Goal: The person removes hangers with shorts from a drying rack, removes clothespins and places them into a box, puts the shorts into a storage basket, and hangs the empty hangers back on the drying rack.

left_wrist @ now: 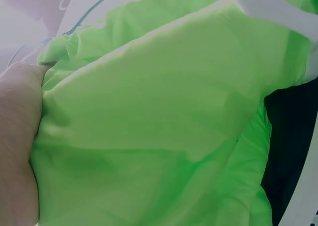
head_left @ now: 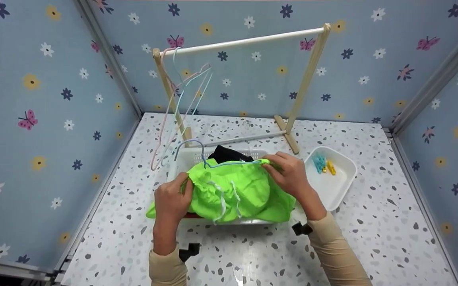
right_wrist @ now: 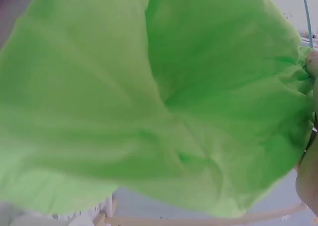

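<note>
Bright green drawstring shorts hang between both hands, with white cords dangling from the gathered waistband. My left hand pinches the waistband's left corner. At the other corner my right hand pinches the waistband, close to the end of a blue hanger. The hanger's bar runs along the waistband, partly inside or behind the cloth; its hook points up and left. In the left wrist view the green cloth fills most of the picture beside the hand. The right wrist view shows the cloth bunched at the fingers.
Behind the shorts stands a white basket with a black garment in it. A wooden rack with a white rail carries pink and light-blue hangers at its left. To the right sits a white tray with blue and yellow clothespins.
</note>
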Tool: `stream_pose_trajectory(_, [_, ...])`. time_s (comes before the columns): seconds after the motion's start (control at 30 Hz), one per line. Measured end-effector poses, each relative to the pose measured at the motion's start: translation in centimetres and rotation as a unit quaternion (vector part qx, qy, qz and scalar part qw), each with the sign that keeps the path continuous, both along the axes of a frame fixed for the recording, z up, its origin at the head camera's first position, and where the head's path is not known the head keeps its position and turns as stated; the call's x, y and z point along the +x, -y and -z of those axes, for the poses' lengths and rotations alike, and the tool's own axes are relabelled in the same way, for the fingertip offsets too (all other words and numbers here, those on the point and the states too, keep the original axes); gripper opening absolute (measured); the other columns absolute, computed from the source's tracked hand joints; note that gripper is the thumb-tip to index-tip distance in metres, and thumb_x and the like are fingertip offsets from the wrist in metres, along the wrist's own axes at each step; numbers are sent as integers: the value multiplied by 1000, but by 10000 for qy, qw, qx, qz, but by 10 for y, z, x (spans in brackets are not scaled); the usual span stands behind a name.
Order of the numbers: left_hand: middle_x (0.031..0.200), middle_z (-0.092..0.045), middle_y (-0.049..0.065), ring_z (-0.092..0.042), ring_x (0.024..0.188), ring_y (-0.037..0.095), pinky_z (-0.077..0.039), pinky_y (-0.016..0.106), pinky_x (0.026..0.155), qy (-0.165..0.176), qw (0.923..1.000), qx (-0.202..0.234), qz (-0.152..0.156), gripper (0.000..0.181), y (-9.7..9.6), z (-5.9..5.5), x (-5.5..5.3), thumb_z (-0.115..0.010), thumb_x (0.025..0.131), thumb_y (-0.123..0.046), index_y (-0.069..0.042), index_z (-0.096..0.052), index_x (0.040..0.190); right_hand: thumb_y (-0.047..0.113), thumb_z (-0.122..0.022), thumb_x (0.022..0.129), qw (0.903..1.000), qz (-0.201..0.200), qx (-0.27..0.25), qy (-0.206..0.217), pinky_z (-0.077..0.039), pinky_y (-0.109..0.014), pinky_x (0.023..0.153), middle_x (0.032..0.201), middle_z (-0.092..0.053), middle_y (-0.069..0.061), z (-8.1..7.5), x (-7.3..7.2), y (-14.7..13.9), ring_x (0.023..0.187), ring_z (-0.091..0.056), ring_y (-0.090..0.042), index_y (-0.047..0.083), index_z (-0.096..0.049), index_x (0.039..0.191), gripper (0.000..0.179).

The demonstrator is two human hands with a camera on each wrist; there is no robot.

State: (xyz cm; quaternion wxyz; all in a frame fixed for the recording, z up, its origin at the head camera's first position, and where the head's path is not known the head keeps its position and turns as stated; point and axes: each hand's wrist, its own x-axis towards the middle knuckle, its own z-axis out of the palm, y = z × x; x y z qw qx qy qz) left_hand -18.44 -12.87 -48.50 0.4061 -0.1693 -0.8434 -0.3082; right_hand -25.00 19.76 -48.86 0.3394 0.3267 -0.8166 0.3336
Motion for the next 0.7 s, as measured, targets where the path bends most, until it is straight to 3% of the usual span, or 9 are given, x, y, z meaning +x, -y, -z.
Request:
stream_pose_trajectory(0.17, [48,-46,-1,-34,39,10,-30,31,37,-14,10000,26,-25,9,1,-1,0,-60,85,-4,-11,-65,84,16,-71,89,9972,-56,-646,374,-43,-33,55,84,-67,-1,5,2,-7,64,-56,-13,11,-74,100,12])
stream_pose_trajectory(0.4, [47,-45,-1,-34,37,12,-30,33,36,-62,9998,160,-86,8,5,2,-3,-61,86,-7,-12,-67,85,-8,-66,86,9789,-4,-1803,963,-46,-22,71,88,-69,-11,4,10,-15,78,-62,-16,-1,-72,97,14])
stream_pose_trajectory(0.6, [48,-46,-1,-33,37,12,-30,33,37,-82,9996,265,-99,7,6,1,-6,-61,89,-10,-11,-67,85,-10,-61,89,9642,261,-2162,1514,-41,-19,59,75,-63,-16,-10,28,-16,64,-52,-8,-9,-69,94,9])
stream_pose_trajectory(0.7, [47,-45,-2,-30,36,12,-27,31,36,-133,9994,300,-136,7,5,1,-8,-61,89,-10,-11,-67,85,-6,-60,92,9572,359,-2294,1728,-37,-20,52,68,-59,-12,2,23,-21,57,-46,-8,-6,-69,91,9])
